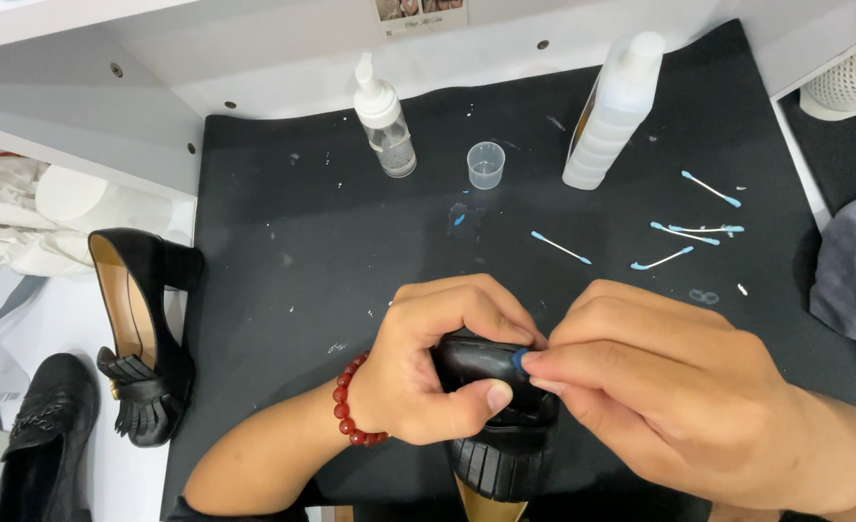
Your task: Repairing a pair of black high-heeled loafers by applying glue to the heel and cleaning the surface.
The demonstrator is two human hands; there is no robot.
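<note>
While the left hand (428, 362) clamps the black shoe (496, 406) (stiff, likely slick leather, best gripped at the heel), right hand (660, 396) fingers pinch a blue-tipped swab (520, 361).

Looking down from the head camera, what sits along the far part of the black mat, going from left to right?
Small pump bottle → little clear measuring cup → tall white plastic bottle → a scatter of blue-tipped cotton swabs. Nearer the camera, both hands work on a black shoe.
</note>
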